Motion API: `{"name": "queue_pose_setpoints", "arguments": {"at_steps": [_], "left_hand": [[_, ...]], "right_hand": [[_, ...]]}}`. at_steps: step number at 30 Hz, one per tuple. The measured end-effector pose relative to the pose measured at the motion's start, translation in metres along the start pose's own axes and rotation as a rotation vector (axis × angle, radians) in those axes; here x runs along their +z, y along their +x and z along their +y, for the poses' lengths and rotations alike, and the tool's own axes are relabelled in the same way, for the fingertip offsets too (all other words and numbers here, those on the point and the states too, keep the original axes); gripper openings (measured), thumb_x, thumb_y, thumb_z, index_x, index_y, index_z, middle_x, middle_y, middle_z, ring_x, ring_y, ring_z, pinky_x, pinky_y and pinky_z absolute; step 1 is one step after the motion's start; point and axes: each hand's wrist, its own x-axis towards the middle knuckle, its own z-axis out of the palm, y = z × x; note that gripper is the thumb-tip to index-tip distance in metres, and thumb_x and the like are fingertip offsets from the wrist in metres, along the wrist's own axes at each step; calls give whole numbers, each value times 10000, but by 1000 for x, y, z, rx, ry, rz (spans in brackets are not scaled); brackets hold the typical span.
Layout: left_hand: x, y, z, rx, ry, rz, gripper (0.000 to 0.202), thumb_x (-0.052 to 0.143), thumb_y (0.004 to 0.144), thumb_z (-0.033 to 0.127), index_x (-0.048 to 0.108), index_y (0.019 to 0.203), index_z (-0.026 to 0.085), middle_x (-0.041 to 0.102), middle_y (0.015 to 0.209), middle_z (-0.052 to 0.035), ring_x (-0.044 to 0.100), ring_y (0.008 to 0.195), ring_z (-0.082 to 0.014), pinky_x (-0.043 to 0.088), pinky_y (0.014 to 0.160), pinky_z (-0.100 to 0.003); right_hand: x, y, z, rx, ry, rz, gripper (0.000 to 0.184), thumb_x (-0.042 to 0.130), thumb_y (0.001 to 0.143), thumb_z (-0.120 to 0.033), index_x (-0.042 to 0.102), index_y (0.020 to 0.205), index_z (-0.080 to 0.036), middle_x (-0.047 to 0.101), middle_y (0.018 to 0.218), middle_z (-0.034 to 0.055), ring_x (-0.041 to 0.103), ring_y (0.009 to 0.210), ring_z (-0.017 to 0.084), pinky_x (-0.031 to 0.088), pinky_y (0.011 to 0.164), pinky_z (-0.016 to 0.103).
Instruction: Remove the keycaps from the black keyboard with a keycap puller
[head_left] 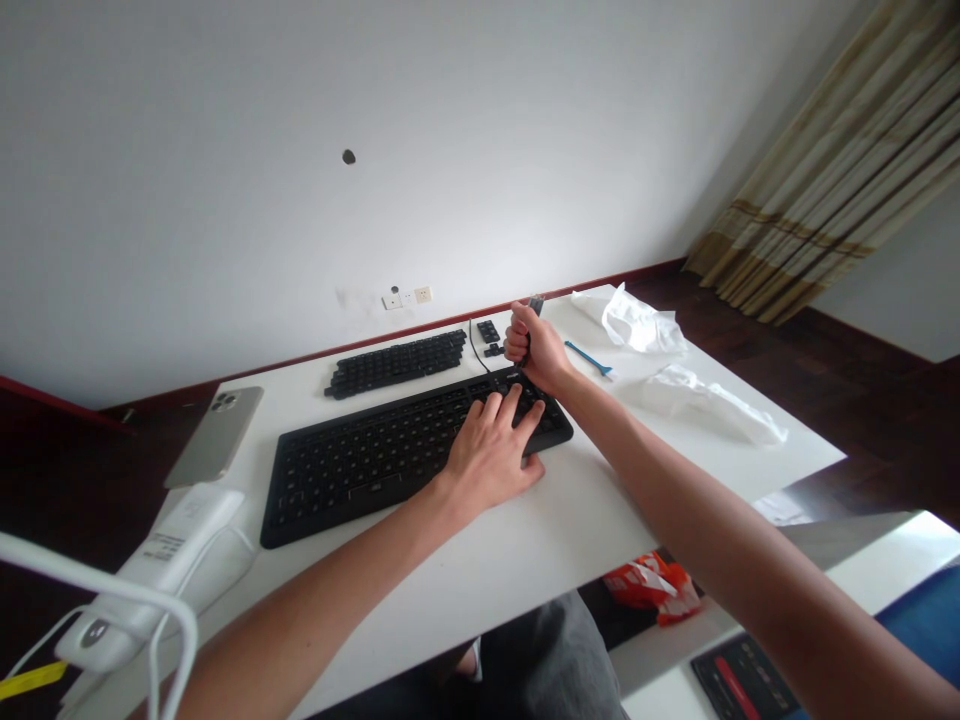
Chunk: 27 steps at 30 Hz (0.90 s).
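Observation:
A black keyboard with its keycaps off lies across the white table, bare switch stems showing. My left hand rests on its right end, fingers spread over the keys area and thumb by the front edge. Just beyond, my right hand is closed in an upright fist around a dark, slim tool. Its top end pokes out above the fist; the lower end is hidden by the hand, above the keyboard's back right part. Removed black keycaps stand in rows behind the keyboard, with smaller groups nearer the fist.
A blue brush lies right of my right hand. Crumpled white wrappings are on the table's right side. At left are a phone and a white power strip with cables. An orange packet sits below the front edge.

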Motion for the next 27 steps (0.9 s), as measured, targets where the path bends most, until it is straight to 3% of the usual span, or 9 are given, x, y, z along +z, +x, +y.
{"name": "queue_pose_setpoints", "arguments": {"at_steps": [11,27], "left_hand": [[2,-2,3,-21,23,1,702,614,935,418,466,1595,227,410,1658,-158,492,1288,-342,461,1050,-483],[-1,-1,2,-17,41,-14,655,557,996,461,453,1602,236,403,1660,-166,504,1281,-335,464,1048,-489]], "right_hand": [[10,-13,-6,58,-149,-313,563,746,846,-478,292,622,-234,212,553,-91,150,494,66,101,447,234],[-5,-5,-10,109,-7,-316,515,654,888,-370,227,631,-239,193,524,-89,116,465,72,159,396,189]]}}
